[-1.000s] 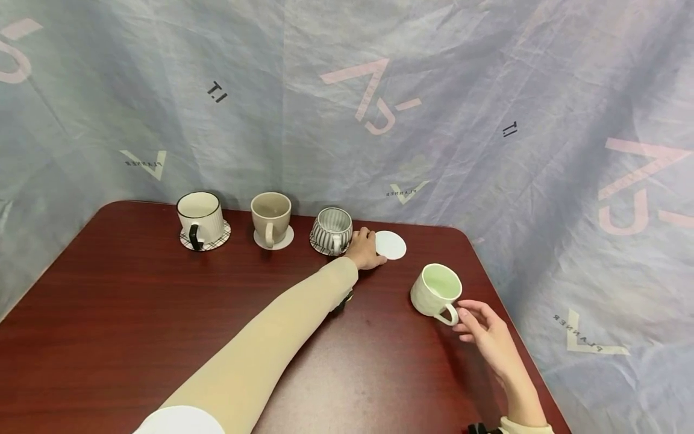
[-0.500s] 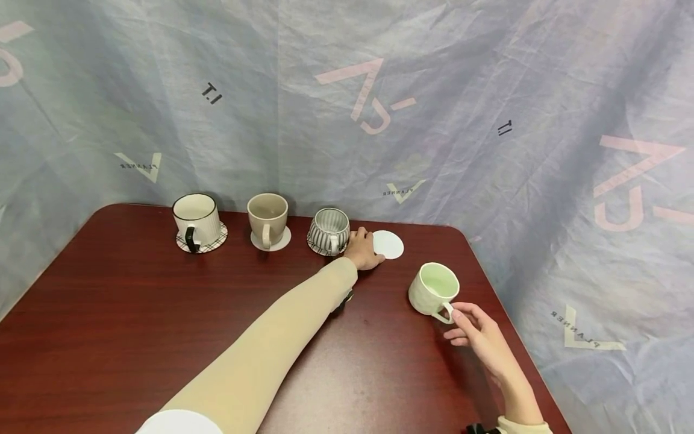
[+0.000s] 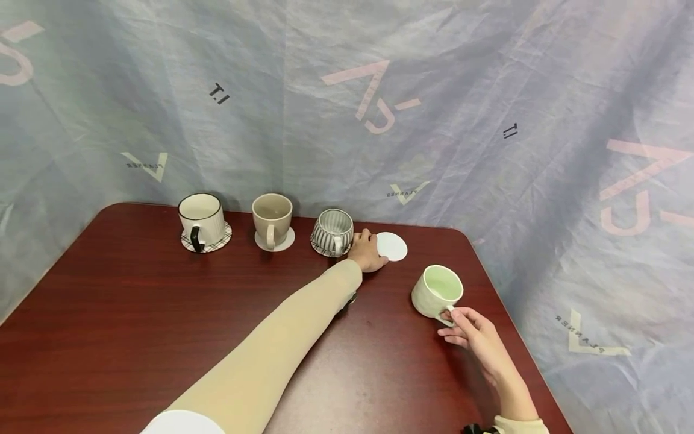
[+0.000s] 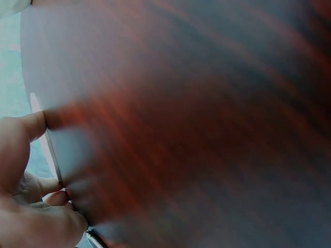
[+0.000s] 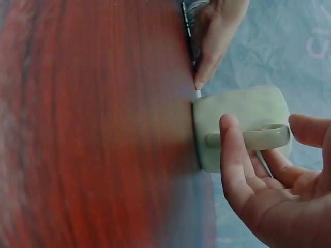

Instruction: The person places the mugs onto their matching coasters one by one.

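A pale green mug (image 3: 434, 295) stands on the table at the right. My right hand (image 3: 485, 340) holds it by the handle, the thumb on top and fingers reaching to the handle in the right wrist view, where the mug (image 5: 238, 111) lies sideways. At the back, my left hand (image 3: 365, 252) rests low by the left edge of a round white coaster (image 3: 392, 246), thumb spread from the fingers. Thumb and fingertips touch down at the coaster's edge (image 4: 50, 155) in the left wrist view. Left of this hand sits a striped grey cup (image 3: 332, 230) on a patterned coaster.
Farther left along the table's back stand a beige mug (image 3: 271, 220) on a white coaster and a cream mug (image 3: 208, 223) with a black handle on a checked coaster. A grey printed cloth (image 3: 244, 120) hangs behind the dark red table (image 3: 162, 313).
My right hand has moved left onto the mug's handle and now grips it; a second ago its fingers were just beside it. The left hand has stayed by the white coaster.
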`<state>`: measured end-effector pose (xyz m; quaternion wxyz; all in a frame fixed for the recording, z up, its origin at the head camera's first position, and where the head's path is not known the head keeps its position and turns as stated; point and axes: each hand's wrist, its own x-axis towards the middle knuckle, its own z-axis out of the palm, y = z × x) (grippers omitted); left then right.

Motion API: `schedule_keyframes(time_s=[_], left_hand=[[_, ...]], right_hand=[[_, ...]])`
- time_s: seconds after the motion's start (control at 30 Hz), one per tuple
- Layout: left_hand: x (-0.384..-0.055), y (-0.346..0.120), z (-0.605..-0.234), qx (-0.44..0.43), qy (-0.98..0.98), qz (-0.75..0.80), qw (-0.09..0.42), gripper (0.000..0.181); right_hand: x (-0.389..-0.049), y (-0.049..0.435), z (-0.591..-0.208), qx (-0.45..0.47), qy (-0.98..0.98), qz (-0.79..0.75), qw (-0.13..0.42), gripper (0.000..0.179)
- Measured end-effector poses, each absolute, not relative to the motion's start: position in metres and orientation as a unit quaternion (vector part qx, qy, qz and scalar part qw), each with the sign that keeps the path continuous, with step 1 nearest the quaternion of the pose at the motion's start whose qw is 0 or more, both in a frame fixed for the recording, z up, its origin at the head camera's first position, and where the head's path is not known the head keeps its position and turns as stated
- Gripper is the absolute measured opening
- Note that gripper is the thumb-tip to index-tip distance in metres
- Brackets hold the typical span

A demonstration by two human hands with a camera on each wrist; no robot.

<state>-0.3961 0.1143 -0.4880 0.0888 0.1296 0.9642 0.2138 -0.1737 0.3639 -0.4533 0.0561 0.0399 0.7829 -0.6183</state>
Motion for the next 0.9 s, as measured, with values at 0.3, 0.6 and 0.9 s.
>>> schedule_keyframes(time_s=[0.3, 0.6, 0.9], left_hand=[[-0.390, 0.116, -0.486, 0.130, 0.966, 0.212, 0.077, 0.075], [-0.384, 0.113, -0.482, 0.132, 0.967, 0.207, 0.066, 0.074], [-0.400, 0.116, -0.492, 0.127, 0.967, 0.200, 0.092, 0.077]], right_hand=[[-0.178, 0.367, -0.462, 0.028, 0.741, -0.667, 0.077, 0.036], [-0.181, 0.369, -0.466, 0.005, 0.721, -0.689, 0.075, 0.032], [-0.182, 0.369, -0.468, 0.002, 0.728, -0.682, 0.071, 0.033]])
